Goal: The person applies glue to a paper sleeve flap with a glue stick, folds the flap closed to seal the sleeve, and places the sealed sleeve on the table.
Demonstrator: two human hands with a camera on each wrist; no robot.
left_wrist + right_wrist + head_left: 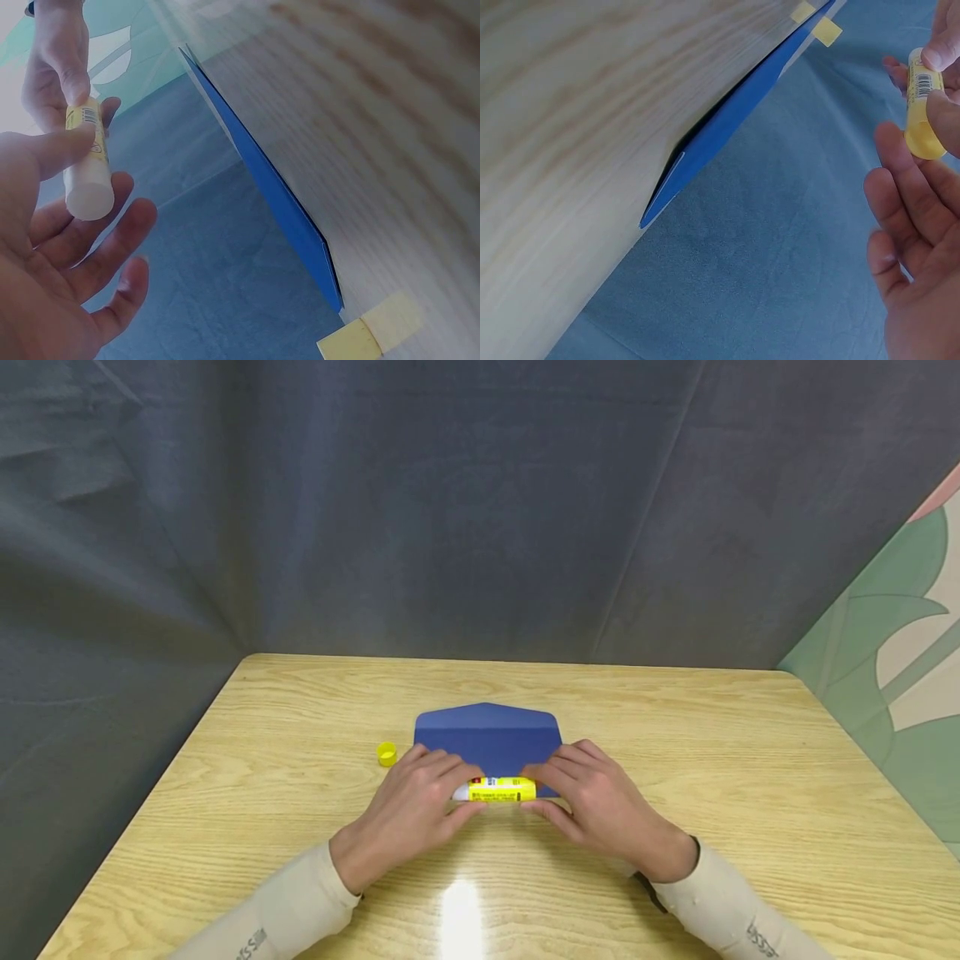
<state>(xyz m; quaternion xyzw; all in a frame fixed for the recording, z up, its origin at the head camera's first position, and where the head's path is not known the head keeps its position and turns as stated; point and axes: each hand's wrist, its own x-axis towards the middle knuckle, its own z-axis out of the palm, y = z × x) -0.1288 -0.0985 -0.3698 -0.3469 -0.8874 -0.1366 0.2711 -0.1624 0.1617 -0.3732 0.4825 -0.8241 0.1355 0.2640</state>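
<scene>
A yellow glue stick point(504, 789) with printed labels lies sideways between both hands, above the near edge of a blue envelope point(487, 748). My left hand point(420, 795) pinches it near its white end point(90, 196) between thumb and index finger, the other fingers loosely spread. At the yellow end, my right hand point(600, 797) grips it the same way with thumb and fingers. The wrist views show the stick held up off the table. The envelope lies with its pointed flap opened out toward the far side.
Left of the envelope, a small yellow cap point(387, 754) stands on the wood-grain table point(300, 735). A dark curtain point(450, 527) hangs behind the table and along its left. On the right is a panel point(892, 693) with a green leaf pattern.
</scene>
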